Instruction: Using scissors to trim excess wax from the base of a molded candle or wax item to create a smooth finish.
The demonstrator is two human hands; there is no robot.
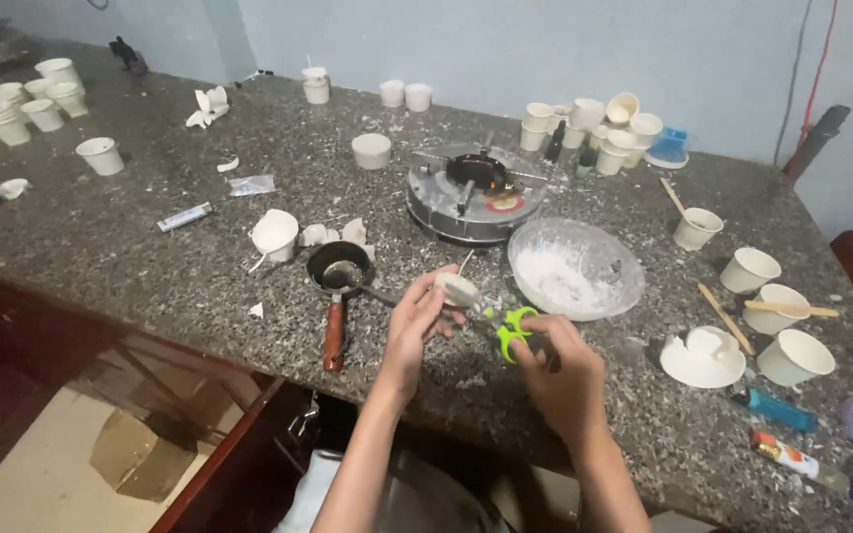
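My left hand point(415, 324) holds a small white wax piece point(457, 288) with a thin wick sticking up, just above the speckled stone counter point(150, 247). My right hand point(563, 367) grips green-handled scissors point(515, 328), their blades pointing toward the wax piece. Close to the left of my hands lies a small black pan point(340, 266) with a red-brown handle and a metal spoon point(352, 279) in it. Beyond my right hand stands a clear glass bowl point(577, 266) with white residue inside.
A round portable gas stove point(474, 192) sits behind the pan. Several white paper cups point(772, 306) with wooden sticks stand at the right, more cups at back and far left. Lighters point(780, 409) lie at the right front edge. A cardboard box point(140, 454) rests on the floor below.
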